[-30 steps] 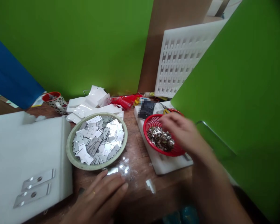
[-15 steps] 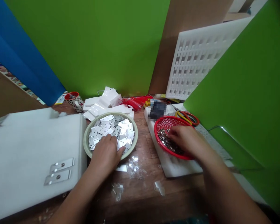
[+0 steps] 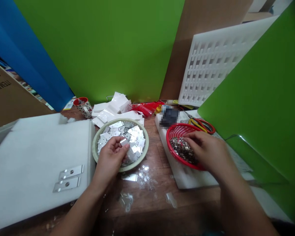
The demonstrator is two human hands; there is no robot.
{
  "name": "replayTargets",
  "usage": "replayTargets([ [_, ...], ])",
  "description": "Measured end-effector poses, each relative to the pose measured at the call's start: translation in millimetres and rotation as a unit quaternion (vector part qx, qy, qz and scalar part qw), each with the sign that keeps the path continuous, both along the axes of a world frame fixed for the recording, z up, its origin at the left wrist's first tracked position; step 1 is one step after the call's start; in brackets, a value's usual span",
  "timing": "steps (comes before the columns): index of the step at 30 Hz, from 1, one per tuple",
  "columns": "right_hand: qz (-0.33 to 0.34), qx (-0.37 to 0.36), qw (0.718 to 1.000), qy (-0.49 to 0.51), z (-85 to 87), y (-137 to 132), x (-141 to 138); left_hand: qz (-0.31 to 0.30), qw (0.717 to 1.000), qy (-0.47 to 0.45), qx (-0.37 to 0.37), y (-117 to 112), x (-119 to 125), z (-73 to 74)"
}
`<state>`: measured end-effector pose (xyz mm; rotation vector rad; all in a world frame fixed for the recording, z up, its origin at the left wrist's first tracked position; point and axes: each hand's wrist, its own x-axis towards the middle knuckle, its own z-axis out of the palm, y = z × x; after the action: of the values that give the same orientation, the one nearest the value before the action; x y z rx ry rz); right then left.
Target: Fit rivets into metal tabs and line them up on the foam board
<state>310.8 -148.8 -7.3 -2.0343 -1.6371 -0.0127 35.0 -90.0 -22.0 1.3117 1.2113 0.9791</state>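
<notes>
My left hand [image 3: 112, 156] hovers over the pale round bowl [image 3: 96, 141] full of small flat metal plates [image 3: 135, 137], pinching one plate between thumb and fingers. My right hand [image 3: 207, 149] rests in the red basket [image 3: 177, 130], fingers down among the tiny shiny metal parts [image 3: 179, 148]; whether it holds any is hidden. Two finished metal strips [image 3: 69, 177] lie on the white foam slab [image 3: 31, 157] to the left.
Loose washers [image 3: 146, 173] and a plate lie on the wooden table [image 3: 157, 196]. White bags [image 3: 110, 109], a red mug [image 3: 83, 105], scissors [image 3: 201, 124] and a white grid tray [image 3: 211, 62] stand behind. Green panels enclose the back and right.
My left hand moved from the table edge into the bowl and lifted one plate. My right hand settled deeper into the red basket. The view shifted left.
</notes>
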Motion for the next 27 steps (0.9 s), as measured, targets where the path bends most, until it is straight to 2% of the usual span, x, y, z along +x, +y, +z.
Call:
replayTargets([
  [3, 0.021, 0.092, 0.993, 0.074, 6.3, -16, -24, -0.017, 0.983, -0.14, -0.116, -13, 1, 1.9],
  [6, 0.08, 0.131, 0.971, 0.182, 7.0, -32, -58, -0.023, 0.967, -0.181, -0.179, -25, 0, 2.2],
  [10, 0.14, 0.074, 0.925, 0.344, -5.3, -43, -97, -0.043, 0.957, -0.19, -0.214, -35, -3, 1.4],
  [14, 0.106, -0.008, 0.864, 0.492, -19.8, -43, -112, -0.049, 0.957, -0.187, -0.214, -38, -5, -0.4],
  [17, 0.095, -0.015, 0.837, 0.538, -25.0, -42, -116, -0.051, 0.96, -0.181, -0.208, -40, -4, -2.3],
  [19, 0.096, 0.003, 0.847, 0.523, -27.0, -43, -120, -0.046, 0.961, -0.186, -0.201, -42, -1, -3.2],
  [21, 0.112, 0.058, 0.89, 0.438, -28.9, -45, -125, -0.029, 0.955, -0.215, -0.203, -45, 3, -3.3],
  [23, 0.158, 0.143, 0.932, 0.294, -31.0, -48, -129, -0.009, 0.941, -0.26, -0.218, -50, 9, -2.7],
  [25, 0.215, 0.207, 0.94, 0.162, -32.4, -50, -133, -0.005, 0.928, -0.29, -0.236, -54, 13, -2.2],
  [27, 0.246, 0.217, 0.936, 0.123, -32.3, -51, -133, -0.011, 0.923, -0.292, -0.251, -57, 15, -2.6],
])
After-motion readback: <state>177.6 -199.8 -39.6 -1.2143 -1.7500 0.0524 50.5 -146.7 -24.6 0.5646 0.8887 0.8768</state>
